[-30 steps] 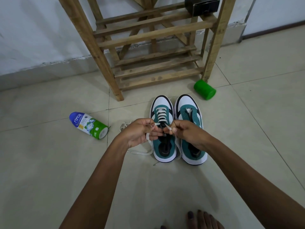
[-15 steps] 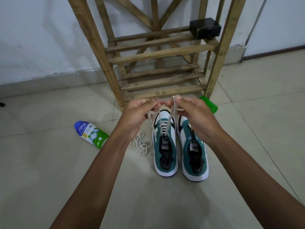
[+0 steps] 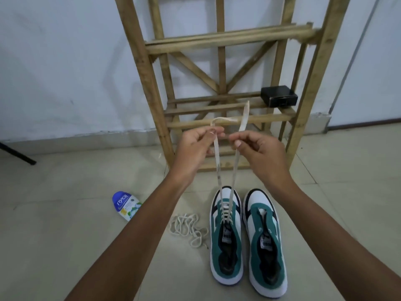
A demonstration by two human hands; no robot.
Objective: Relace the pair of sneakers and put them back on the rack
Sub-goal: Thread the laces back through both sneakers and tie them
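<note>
Two white and teal sneakers stand side by side on the tiled floor, toes toward the wooden rack [image 3: 138, 61]. The left sneaker [image 3: 225, 240] has a white lace [image 3: 218, 168] threaded through its eyelets. Both lace ends are pulled up taut above it. My left hand [image 3: 195, 148] pinches one end and my right hand [image 3: 260, 153] pinches the other, level with the rack's lower shelf. The right sneaker [image 3: 265, 242] has no lace. A second loose lace [image 3: 187, 228] lies in a heap on the floor left of the left sneaker.
A blue and white powder bottle [image 3: 125, 205] lies on the floor to the left. A small black box [image 3: 278, 96] sits on the rack's middle shelf at the right. A dark stand leg [image 3: 17, 153] shows at the far left by the wall.
Both hands rose from the left sneaker's tongue, drawing the lace ends up taut. The view tilted up, so the rack's upper shelves show and the green can is out of sight.
</note>
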